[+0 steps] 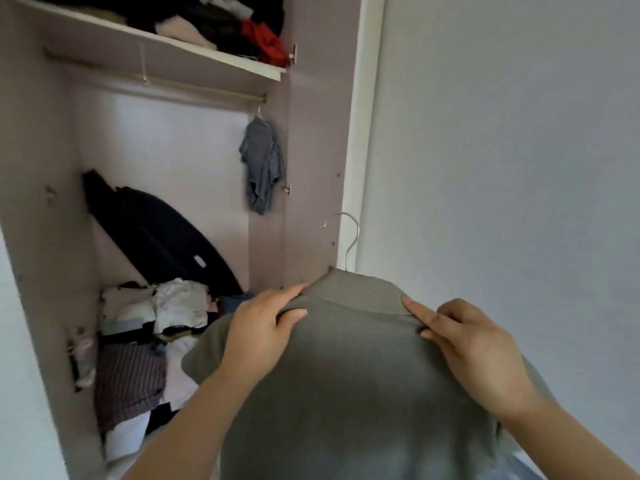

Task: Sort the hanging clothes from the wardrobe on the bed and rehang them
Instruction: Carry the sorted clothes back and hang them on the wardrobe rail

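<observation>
One olive-grey shirt (346, 375) on one metal hanger (352, 237) is held up before the open wardrobe (311, 140), the left grip (263, 327) pinched on the collar's left side and the right grip (474, 344) on its right, while one blue-grey garment (261, 164) hangs at the right end of the one rail (173, 90).
</observation>
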A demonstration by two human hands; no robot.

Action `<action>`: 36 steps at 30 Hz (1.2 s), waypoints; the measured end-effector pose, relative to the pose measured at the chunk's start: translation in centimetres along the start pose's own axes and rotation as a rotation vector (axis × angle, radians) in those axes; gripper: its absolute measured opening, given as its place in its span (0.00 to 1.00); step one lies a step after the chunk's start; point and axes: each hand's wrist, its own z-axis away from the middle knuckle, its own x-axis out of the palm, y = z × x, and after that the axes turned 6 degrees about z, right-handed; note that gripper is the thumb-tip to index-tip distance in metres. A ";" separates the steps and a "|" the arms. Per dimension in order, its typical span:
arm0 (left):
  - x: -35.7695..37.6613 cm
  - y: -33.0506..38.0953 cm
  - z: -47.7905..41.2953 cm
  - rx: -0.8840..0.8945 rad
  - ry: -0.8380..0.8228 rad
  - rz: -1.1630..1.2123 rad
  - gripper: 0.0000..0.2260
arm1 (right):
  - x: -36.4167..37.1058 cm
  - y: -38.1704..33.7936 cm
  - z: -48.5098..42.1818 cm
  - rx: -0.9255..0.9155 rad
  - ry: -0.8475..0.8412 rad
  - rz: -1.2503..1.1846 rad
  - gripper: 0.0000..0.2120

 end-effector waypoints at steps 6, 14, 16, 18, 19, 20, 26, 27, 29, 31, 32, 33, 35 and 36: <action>-2.1 -8.0 -2.8 0.012 0.042 -0.204 0.20 | 7.6 -2.7 -6.7 -0.079 0.036 -0.013 0.31; -4.4 -19.0 -10.4 -0.023 0.149 -0.303 0.23 | 17.7 -6.5 -17.8 -0.118 0.131 -0.069 0.29; -4.8 -21.4 -12.8 -0.027 0.150 -0.305 0.24 | 20.0 -7.2 -20.3 -0.114 0.130 -0.069 0.29; -5.0 -23.7 -14.9 -0.039 0.156 -0.319 0.24 | 22.3 -7.8 -22.7 -0.101 0.124 -0.081 0.28; -5.0 -24.9 -16.0 -0.048 0.157 -0.326 0.25 | 23.5 -8.0 -23.9 -0.100 0.123 -0.090 0.28; -5.0 -26.0 -17.0 -0.058 0.159 -0.329 0.25 | 24.7 -8.2 -25.1 -0.103 0.123 -0.096 0.27; -4.7 -33.6 -24.5 -0.070 0.187 -0.348 0.26 | 33.2 -9.2 -33.2 -0.110 0.139 -0.188 0.23; -4.5 -34.9 -25.7 -0.077 0.198 -0.359 0.26 | 34.8 -9.3 -34.4 -0.111 0.133 -0.205 0.22; -4.4 -37.1 -28.4 -0.093 0.218 -0.373 0.26 | 37.6 -9.4 -37.1 -0.108 0.107 -0.229 0.22; -4.2 -39.1 -31.4 -0.106 0.227 -0.395 0.27 | 40.2 -9.2 -40.0 -0.096 0.086 -0.237 0.21; -4.1 -40.0 -32.9 -0.112 0.230 -0.404 0.27 | 41.5 -9.1 -41.5 -0.093 0.071 -0.239 0.21; -4.0 -40.8 -34.6 -0.114 0.236 -0.406 0.27 | 42.8 -9.0 -43.1 -0.082 0.055 -0.245 0.20; -4.0 -42.4 -37.6 -0.111 0.242 -0.404 0.27 | 45.2 -8.8 -46.2 -0.063 0.046 -0.256 0.20; -4.0 -43.1 -39.0 -0.105 0.240 -0.406 0.27 | 46.3 -8.8 -47.7 -0.054 0.041 -0.254 0.20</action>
